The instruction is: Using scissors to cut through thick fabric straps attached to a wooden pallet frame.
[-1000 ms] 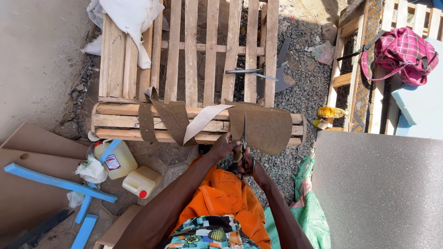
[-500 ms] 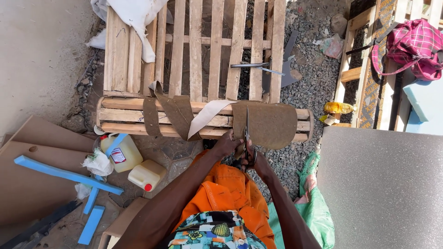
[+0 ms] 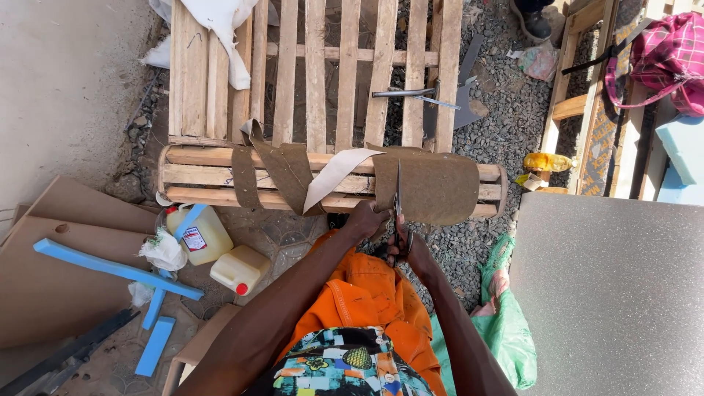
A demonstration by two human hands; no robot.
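Nearest the camera sat the patterned shirt (image 3: 345, 370) and orange cloth (image 3: 370, 293) over the lap; both forearms ran up from it toward twelve o'clock; at nine o'clock of the lap lay cardboard (image 3: 51, 279), blue strips (image 3: 110, 268) and two yellow jugs (image 3: 202, 235), and at three o'clock a green bag (image 3: 506, 330) beside a grey slab (image 3: 609, 293).

The right hand (image 3: 405, 248) was closed around the handles of the scissors (image 3: 399, 209), fingers through the loops; the blades pointed to twelve o'clock and lay in the brown sheet (image 3: 433, 187); the left hand (image 3: 364, 220), just at nine o'clock of the scissors, pinched the sheet's near edge, fingers curled on it.

The sheet draped over the near rail of the pallet (image 3: 315, 88); cut brown strips (image 3: 282, 172) and one pale strip (image 3: 334, 176) hung at its nine o'clock.

Farther off, a metal tool (image 3: 411, 94) rested on the slats; white cloth (image 3: 220, 33) lay at eleven o'clock; a pink checked bag (image 3: 664, 62) hung at two o'clock.
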